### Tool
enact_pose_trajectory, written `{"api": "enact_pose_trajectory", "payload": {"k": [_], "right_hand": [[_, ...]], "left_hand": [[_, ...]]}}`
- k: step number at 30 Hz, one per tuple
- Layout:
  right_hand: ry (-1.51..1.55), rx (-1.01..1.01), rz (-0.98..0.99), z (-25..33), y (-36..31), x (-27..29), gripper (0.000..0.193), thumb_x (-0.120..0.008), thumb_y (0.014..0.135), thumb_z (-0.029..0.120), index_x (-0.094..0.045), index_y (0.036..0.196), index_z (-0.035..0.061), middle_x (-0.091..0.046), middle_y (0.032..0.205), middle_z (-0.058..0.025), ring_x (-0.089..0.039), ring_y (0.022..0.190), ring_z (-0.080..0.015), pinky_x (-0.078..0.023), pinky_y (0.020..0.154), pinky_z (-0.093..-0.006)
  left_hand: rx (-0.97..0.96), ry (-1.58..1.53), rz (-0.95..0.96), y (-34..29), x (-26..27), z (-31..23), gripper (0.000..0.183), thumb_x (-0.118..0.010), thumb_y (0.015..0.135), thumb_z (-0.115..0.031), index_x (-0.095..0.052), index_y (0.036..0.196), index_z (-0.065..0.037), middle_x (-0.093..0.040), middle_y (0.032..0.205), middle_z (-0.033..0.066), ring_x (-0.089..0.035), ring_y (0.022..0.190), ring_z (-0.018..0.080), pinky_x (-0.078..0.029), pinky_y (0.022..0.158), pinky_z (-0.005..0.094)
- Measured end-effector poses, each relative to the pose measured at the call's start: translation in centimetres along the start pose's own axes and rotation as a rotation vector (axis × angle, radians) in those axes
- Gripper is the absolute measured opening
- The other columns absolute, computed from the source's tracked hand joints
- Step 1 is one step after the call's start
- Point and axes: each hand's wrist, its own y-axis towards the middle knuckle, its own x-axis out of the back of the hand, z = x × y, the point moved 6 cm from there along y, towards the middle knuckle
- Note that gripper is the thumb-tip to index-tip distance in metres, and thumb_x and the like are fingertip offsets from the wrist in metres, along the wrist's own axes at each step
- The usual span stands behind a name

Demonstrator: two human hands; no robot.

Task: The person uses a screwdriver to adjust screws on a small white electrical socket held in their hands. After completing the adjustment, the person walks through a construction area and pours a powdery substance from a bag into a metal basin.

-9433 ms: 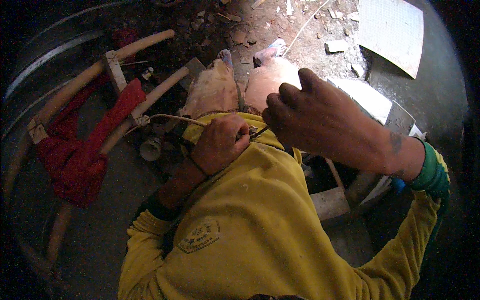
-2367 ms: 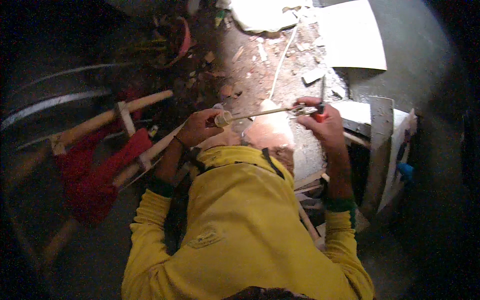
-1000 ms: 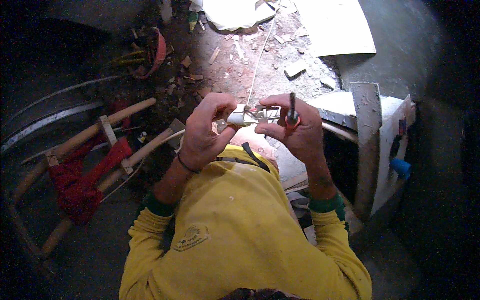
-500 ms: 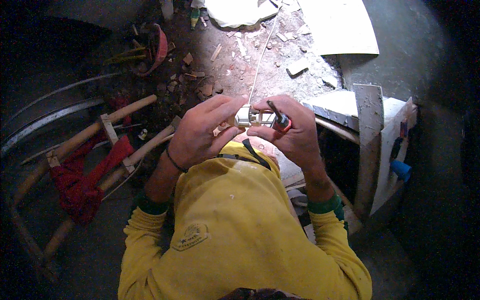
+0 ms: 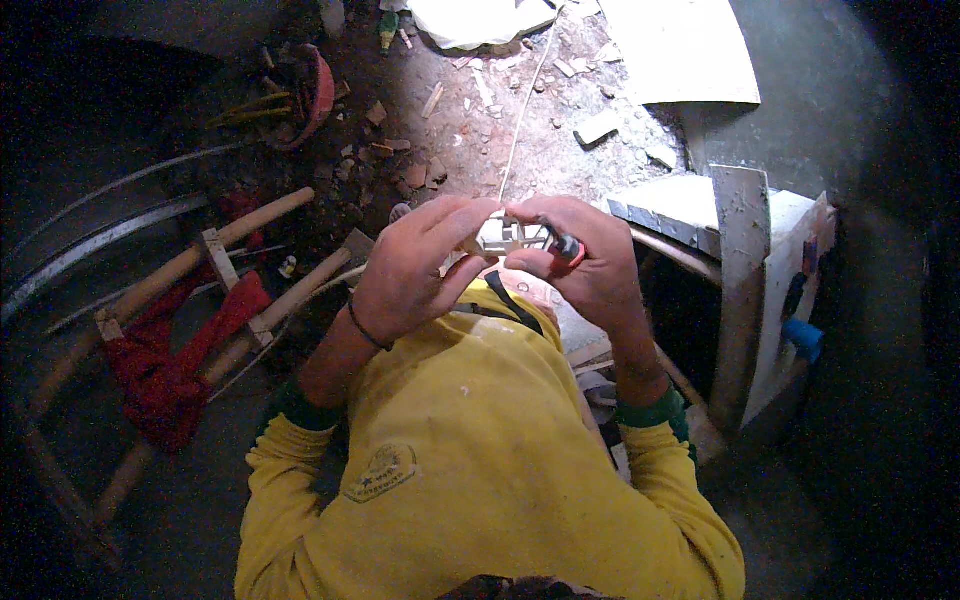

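Observation:
In front of my chest, both hands close around a small white plastic electrical fitting (image 5: 495,234). My left hand (image 5: 412,262) pinches its left side between thumb and fingers. My right hand (image 5: 592,258) grips the other side with thumb and forefinger. Tucked in that same hand is a screwdriver (image 5: 569,250) with a red and black handle; most of the tool is hidden by the palm. A thin white cable (image 5: 522,125) runs from the far floor to the fitting. Fine parts of the fitting are too small to make out.
At left lies a wooden ladder (image 5: 220,260) with red cloth (image 5: 165,375) draped over it. A red basin (image 5: 320,95) stands farther off. Rubble (image 5: 415,175) covers the lit floor ahead. On the right are upright boards (image 5: 740,290) and a blue object (image 5: 802,340).
The screwdriver has turned in my right hand, so its dark shaft shows less. My left hand has shifted slightly right, and both hands still hold the fitting.

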Motion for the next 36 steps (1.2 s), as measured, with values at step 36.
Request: {"api": "enact_pose_trajectory", "payload": {"k": [36], "right_hand": [[-0.252, 0.231, 0.422, 3.2, -10.3, -3.0, 0.046, -0.072, 0.078, 0.007, -0.06, 0.123, -0.0002, -0.061, 0.076, -0.009, -0.063, 0.062, -0.0249, -0.048, 0.05, -0.0362]], "left_hand": [[0.366, -0.304, 0.268, -7.9, -1.7, -3.9, 0.04, -0.076, 0.081, -0.015, -0.061, 0.113, 0.004, -0.066, 0.093, 0.0183, -0.066, 0.082, 0.0305, -0.052, 0.073, 0.0372]]}}
